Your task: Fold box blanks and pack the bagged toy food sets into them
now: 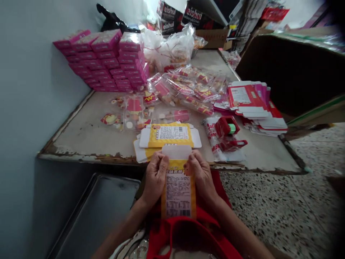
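Observation:
A yellow printed carton (178, 196) hangs upright between my hands at the table's front edge, its white flap upward and its lower end against the red apron (185, 233). My left hand (157, 172) grips its left top corner, thumb on the front. My right hand (201, 176) pinches the right top corner. Just beyond lies a small stack of flat yellow cartons (172, 135). Right of that stack, a red tape dispenser (226, 126) with a green core rests on a red-and-white plastic packet (215, 144).
Clear-wrapped candy packs (188, 86) are heaped mid-table. Pink boxes (107, 61) stand piled at the back left. Flat red-and-pink cartons (253, 100) lie at the right, near a large open cardboard box (318, 111). A metal tray (99, 212) sits below the table at left.

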Demonstrator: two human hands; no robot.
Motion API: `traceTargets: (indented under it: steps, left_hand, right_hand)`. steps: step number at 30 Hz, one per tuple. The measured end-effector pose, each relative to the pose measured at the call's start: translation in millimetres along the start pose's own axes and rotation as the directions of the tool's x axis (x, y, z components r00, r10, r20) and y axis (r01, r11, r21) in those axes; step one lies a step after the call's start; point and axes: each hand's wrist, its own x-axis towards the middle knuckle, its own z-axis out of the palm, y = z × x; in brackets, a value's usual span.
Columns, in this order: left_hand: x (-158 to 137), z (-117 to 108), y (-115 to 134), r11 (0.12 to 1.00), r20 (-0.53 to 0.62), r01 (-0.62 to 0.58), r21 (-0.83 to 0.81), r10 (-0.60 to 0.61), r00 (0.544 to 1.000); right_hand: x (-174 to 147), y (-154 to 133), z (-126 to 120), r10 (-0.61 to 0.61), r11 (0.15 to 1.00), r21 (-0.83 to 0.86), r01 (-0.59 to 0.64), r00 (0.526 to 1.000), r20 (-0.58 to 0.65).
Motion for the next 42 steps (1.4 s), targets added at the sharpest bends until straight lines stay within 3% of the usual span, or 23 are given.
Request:
traceTargets:
  steps: [3,5,8,11,13,16,18,20,23,25,27,30,33,37,40,42]
  left_hand:
    - [12,1,12,0.966,0.006,0.114,-0.231,-0.116,0.993]
    - [20,-2,20,0.914,0.074,0.240,-0.327,-0.228,0.971]
    - [29,-8,28,0.870,0.206,0.406,-0.281,-0.358,0.911]
    - [32,-12,30,0.910,0.170,0.365,-0.195,-0.335,0.927]
    - [31,-13,30,0.952,0.147,0.276,-0.130,-0.257,0.955]
    - [29,-17,25,0.999,0.201,0.034,0.028,-0.039,0.979]
    - [29,-21,23,0.979,0.266,-0.146,0.145,0.104,0.958]
    - [31,-23,22,0.950,0.282,-0.215,0.228,0.147,0.948]
    - [37,-22,28,0.971,0.238,-0.045,0.233,-0.012,0.971]
    - [42,-19,36,0.974,0.234,0.118,0.191,-0.162,0.959]
    - [48,-15,43,0.965,0.256,0.202,0.164,-0.240,0.936]
    - [53,-10,50,0.965,0.289,0.227,0.135,-0.257,0.922]
    - [54,-11,48,0.974,0.302,0.169,0.149,-0.208,0.930]
    - [50,-24,34,0.979,0.367,0.012,0.204,-0.088,0.926]
    - [44,-31,21,0.990,0.442,0.091,0.105,-0.128,0.888]
    - [40,-27,12,0.983,0.441,0.181,0.017,-0.170,0.881]
  right_hand:
    - [7,-9,-11,-0.016,1.000,-0.009,0.017,0.998,0.053]
    - [11,-16,-20,-0.013,1.000,0.007,0.012,0.994,0.111]
    - [16,-24,-31,-0.028,0.993,-0.104,0.054,0.971,0.237]
    - [19,-29,-40,-0.085,0.959,-0.233,0.161,0.948,0.306]
    - [19,-30,-46,-0.085,0.962,-0.215,0.166,0.936,0.341]
    - [20,-30,-53,-0.066,0.981,-0.146,0.127,0.928,0.367]
    - [20,-28,-54,-0.067,0.984,-0.133,0.121,0.933,0.354]
    - [20,-27,-50,-0.055,0.982,-0.156,0.106,0.953,0.299]
    - [21,-26,-39,0.024,0.989,-0.151,0.004,0.983,0.183]
    - [22,-29,-31,0.101,0.993,-0.079,-0.091,0.987,0.124]
    - [24,-34,-26,0.164,0.986,-0.008,-0.164,0.982,0.094]
    - [26,-44,-28,0.236,0.971,0.023,-0.240,0.967,0.096]
    - [28,-48,-38,0.280,0.960,-0.015,-0.281,0.952,0.126]
    - [21,-40,-50,0.180,0.964,-0.230,-0.133,0.963,0.200]
    - [6,-35,-50,0.007,0.944,-0.320,0.084,0.962,0.273]
    - [-2,-42,-52,-0.057,0.913,-0.372,0.166,0.957,0.285]
